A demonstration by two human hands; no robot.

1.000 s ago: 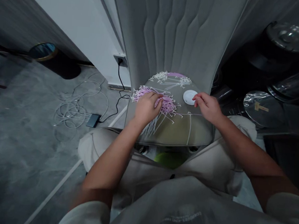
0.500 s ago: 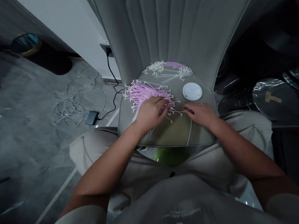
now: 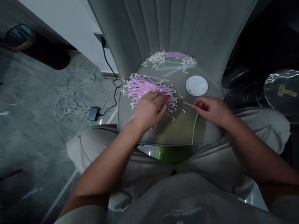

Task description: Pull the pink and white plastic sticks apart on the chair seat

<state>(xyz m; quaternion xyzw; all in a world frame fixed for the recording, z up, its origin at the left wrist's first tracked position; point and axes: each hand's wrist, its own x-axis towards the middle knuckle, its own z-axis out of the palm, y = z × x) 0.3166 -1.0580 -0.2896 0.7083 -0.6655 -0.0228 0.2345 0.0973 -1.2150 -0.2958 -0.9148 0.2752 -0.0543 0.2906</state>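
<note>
A thick bundle of thin pink sticks with white forked ends (image 3: 141, 87) lies on the seat of a grey padded chair (image 3: 181, 128). My left hand (image 3: 151, 107) rests over the bundle's near right side, its fingers curled and pressed onto the sticks. To the right, just above the seat, my right hand (image 3: 211, 109) pinches the end of a single thin stick (image 3: 188, 103) between thumb and forefinger. That stick points left towards the bundle. A few loose sticks stick out between my two hands.
A round white lid (image 3: 196, 85) lies behind my right hand. More white-ended pieces (image 3: 156, 59) and a pink bunch (image 3: 176, 54) sit against the backrest. On the floor at left are a small dark box (image 3: 93, 114), coiled cables (image 3: 69, 105) and a dark cylinder (image 3: 40, 48).
My right hand has drawn away to the right from the bundle with one stick in its pinch. My left hand has stayed on the bundle. The view has shifted slightly.
</note>
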